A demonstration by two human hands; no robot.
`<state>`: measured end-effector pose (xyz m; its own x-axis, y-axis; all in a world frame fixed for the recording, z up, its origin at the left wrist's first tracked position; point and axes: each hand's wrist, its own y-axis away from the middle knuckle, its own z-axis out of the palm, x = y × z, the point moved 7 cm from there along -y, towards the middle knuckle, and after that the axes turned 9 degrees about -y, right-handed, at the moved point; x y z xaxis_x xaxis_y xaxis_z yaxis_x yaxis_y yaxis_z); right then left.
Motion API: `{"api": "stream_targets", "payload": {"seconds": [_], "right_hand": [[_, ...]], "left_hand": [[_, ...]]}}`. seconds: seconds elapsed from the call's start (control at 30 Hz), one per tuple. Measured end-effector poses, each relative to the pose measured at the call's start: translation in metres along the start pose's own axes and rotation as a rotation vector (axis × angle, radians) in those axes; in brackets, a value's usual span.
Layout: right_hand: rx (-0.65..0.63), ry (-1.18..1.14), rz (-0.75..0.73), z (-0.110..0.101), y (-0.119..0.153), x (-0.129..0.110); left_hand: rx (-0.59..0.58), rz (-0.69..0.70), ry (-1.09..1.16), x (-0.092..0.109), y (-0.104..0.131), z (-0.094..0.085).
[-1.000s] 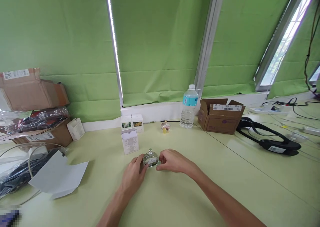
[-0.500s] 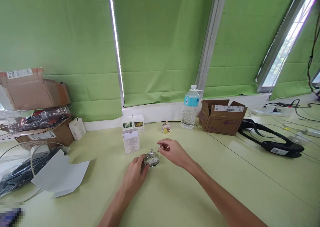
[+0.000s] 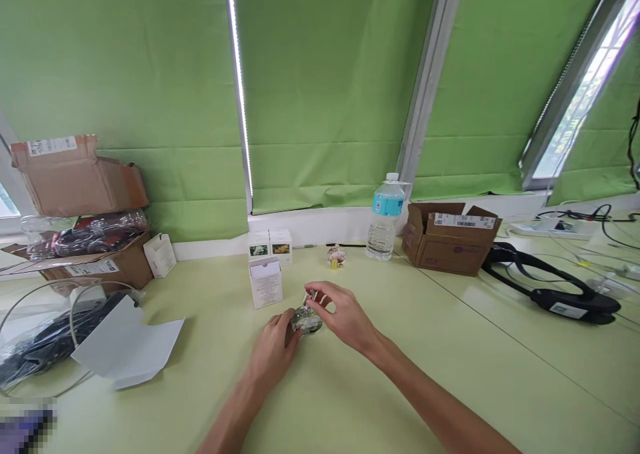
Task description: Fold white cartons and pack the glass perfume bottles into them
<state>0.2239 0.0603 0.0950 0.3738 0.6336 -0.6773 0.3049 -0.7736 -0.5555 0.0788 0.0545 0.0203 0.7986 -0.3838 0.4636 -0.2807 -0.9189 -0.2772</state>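
A round, clear glass perfume bottle (image 3: 308, 321) stands on the table, and my left hand (image 3: 274, 341) is closed on its left side. Over the bottle's neck is my right hand (image 3: 340, 313), its thumb and fingers pinching a small clear cap (image 3: 309, 297). The fingers partly hide the cap, and I cannot tell whether it sits fully on the neck. Just behind my hands is an upright white carton (image 3: 266, 283) with its top flap raised.
Two small white boxes (image 3: 270, 246) with flower pictures stand against the wall. Right of them are a pinkish ornate bottle (image 3: 336, 255), a water bottle (image 3: 385, 221), a brown cardboard box (image 3: 447, 241) and a black headset (image 3: 555, 294). White paper (image 3: 131, 344) lies at left.
My right hand has moved left with the cap, from beside the perfume bottle to the top of its neck. My left hand keeps hold of the bottle. The view has shifted slightly.
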Motion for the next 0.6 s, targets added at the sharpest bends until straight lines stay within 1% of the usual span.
{"api": "stream_targets", "payload": {"seconds": [0.17, 0.47, 0.6], "right_hand": [[-0.078, 0.065, -0.035, 0.0059, 0.0024, 0.0013], [-0.094, 0.136, -0.082, 0.0033, 0.0031, -0.0032], [-0.101, 0.145, -0.073, 0.0038, 0.003, -0.0043]], "left_hand": [[0.002, -0.004, -0.017, -0.0007, 0.0002, 0.0008], [-0.001, -0.001, -0.015, 0.0013, 0.0011, -0.0009], [0.001, -0.006, -0.024, 0.0009, 0.0011, -0.0013]]}}
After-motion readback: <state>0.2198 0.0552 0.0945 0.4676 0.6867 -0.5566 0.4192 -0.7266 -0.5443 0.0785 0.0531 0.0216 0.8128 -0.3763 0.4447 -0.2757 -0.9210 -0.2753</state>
